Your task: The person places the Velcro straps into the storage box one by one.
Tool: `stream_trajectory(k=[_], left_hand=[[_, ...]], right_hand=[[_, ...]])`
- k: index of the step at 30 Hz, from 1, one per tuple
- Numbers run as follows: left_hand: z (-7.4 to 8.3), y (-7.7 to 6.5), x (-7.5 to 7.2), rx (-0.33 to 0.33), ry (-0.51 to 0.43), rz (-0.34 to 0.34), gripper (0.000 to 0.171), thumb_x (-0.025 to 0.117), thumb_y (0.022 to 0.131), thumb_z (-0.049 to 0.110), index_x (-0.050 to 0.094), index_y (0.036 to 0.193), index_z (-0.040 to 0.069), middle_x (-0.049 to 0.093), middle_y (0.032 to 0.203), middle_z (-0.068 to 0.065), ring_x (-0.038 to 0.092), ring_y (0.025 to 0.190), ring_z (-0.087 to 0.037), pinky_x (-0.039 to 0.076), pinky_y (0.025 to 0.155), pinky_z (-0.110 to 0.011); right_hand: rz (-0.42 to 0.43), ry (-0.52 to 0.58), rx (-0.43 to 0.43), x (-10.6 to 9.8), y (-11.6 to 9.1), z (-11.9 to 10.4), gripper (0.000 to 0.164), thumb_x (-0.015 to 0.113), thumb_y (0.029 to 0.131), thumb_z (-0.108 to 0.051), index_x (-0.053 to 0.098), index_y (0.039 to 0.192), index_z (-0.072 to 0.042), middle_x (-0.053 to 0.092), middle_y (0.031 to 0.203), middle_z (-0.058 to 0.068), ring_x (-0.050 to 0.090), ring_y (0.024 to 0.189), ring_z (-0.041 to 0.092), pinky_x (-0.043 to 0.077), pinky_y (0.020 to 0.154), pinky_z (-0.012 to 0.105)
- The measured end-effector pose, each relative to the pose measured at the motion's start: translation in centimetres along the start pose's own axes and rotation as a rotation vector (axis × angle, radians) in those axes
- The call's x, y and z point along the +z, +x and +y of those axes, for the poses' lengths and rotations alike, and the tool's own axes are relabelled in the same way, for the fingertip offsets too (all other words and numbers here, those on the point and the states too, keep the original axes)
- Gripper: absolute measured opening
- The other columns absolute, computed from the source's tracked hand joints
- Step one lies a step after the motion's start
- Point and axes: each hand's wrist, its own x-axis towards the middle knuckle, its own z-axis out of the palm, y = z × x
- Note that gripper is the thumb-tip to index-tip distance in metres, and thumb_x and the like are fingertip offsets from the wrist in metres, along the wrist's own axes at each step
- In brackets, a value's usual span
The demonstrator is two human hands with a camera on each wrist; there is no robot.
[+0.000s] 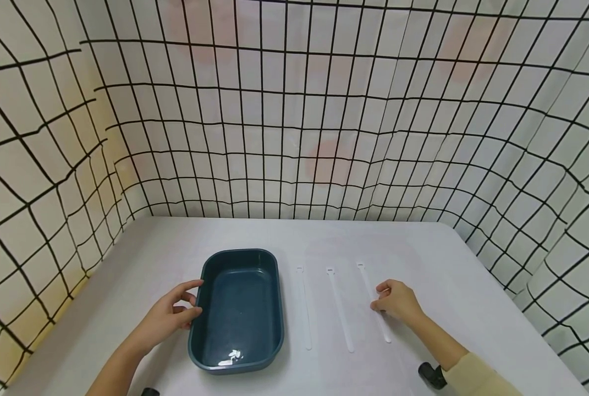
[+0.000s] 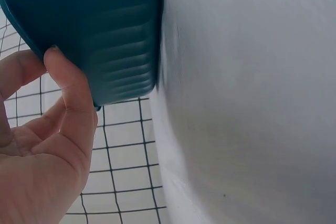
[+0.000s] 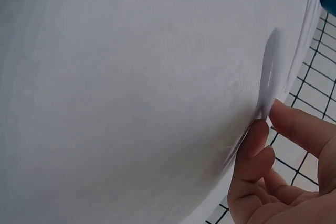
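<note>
A person's left hand (image 1: 172, 311) steadies a deep dark-blue rectangular tray (image 1: 242, 316) on a white bench (image 1: 398, 363), its grip pinching the tray's left rim, forefinger and thumb set apart along the edge. To the right, the right hand (image 1: 398, 301) has its grip pinched on a flat white plastic strip (image 1: 365, 280), the rightmost of three lying side by side, thumb and finger closed along its length. The middle strip (image 1: 341, 313) and the left strip (image 1: 304, 311) lie between hand and tray, slotted ends pointing away from the person. Behind the bench rises a black grid (image 1: 285, 51) over pale sheeting
</note>
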Motion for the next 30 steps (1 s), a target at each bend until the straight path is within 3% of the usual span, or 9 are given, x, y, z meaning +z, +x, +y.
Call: stream_trajectory(k=[12, 24, 30], left_hand=[[-0.17, 0.08, -0.09, -0.006, -0.009, -0.007, 0.056, 0.064, 0.091, 0.005, 0.042, 0.143, 0.002, 0.049, 0.101, -0.015, 0.061, 0.079, -0.025, 0.056, 0.068, -0.032], [-0.26, 0.06, 0.02, -0.019, 0.004, 0.007, 0.057, 0.065, 0.091, 0.007, 0.042, 0.144, 0.005, 0.049, 0.101, -0.014, 0.061, 0.080, -0.025, 0.056, 0.069, -0.033], [-0.28, 0.07, 0.08, -0.020, 0.007, 0.011, 0.058, 0.065, 0.091, 0.007, 0.041, 0.144, 0.005, 0.049, 0.102, -0.014, 0.062, 0.080, -0.025, 0.056, 0.070, -0.032]], right_hand=[[-0.025, 0.037, -0.018, 0.52, 0.26, 0.06, 0.014, 0.070, 0.082, -0.005, 0.064, 0.091, 0.005, 0.059, 0.072, 0.005, 0.056, 0.064, 0.016, 0.047, 0.057, 0.029], [-0.031, 0.113, -0.010, 0.33, 0.02, 0.05, 0.015, 0.070, 0.084, -0.004, 0.064, 0.094, 0.006, 0.060, 0.075, 0.006, 0.056, 0.064, 0.016, 0.048, 0.058, 0.029], [-0.041, 0.210, 0.000, 0.30, -0.08, -0.12, 0.016, 0.069, 0.085, -0.003, 0.063, 0.096, 0.007, 0.060, 0.077, 0.007, 0.058, 0.065, 0.016, 0.051, 0.058, 0.029]])
